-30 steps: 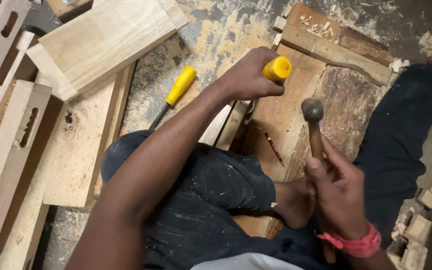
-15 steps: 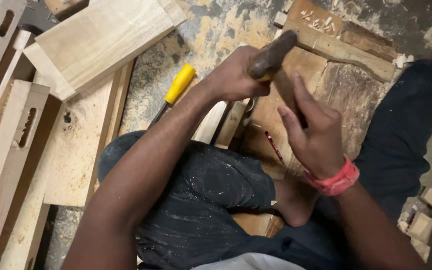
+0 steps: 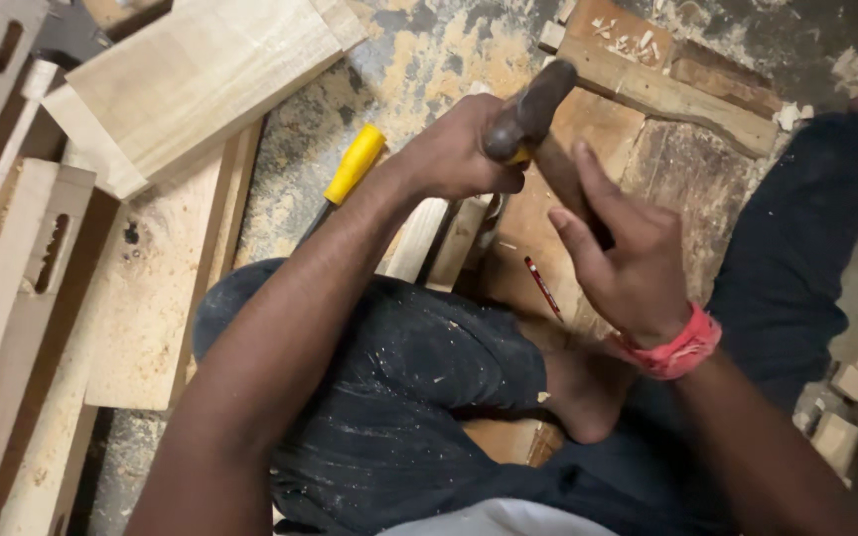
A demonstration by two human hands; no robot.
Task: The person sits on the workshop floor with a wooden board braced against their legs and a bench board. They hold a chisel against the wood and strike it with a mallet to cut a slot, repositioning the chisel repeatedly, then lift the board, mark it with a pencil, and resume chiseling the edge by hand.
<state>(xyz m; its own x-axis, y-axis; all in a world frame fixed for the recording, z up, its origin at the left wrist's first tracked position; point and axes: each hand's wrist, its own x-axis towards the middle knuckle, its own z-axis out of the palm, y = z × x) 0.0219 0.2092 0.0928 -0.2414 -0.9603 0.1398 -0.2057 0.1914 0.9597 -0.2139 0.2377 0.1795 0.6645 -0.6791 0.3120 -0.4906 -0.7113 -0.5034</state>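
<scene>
The concrete floor (image 3: 429, 50), dusted with sawdust and chips, carries everything here. On its left lie pale planks: a broad sawn board (image 3: 201, 84) across the top, a flat board (image 3: 156, 298) beneath it, and slotted rails (image 3: 22, 268) running down the left edge. To the upper right sits a dark, worn wooden slab (image 3: 687, 169) with a lighter batten (image 3: 667, 94) laid across its far end. The person sits on the floor in dark, dust-speckled trousers (image 3: 419, 397), one knee drawn up in the middle of the view and a bare foot (image 3: 578, 387) tucked under; the knee and both forearms hide most of the workpiece. Between the knee and the slab, two narrow pale wood strips (image 3: 444, 238) stand side by side. The right hand (image 3: 628, 263), with a red band (image 3: 677, 347) at the wrist, is wrapped about the wooden handle of a hammer (image 3: 533, 104), fingers partly loose, thumb raised; the dark hammer head is right at the left hand. The left hand (image 3: 459, 149) is closed in a fist around a tool whose yellow end barely shows under the hammer head; the rest is hidden. A second yellow-handled chisel (image 3: 350, 169) lies on the floor just left of that forearm. A small red pencil (image 3: 543, 288) rests on the slab near the right hand
</scene>
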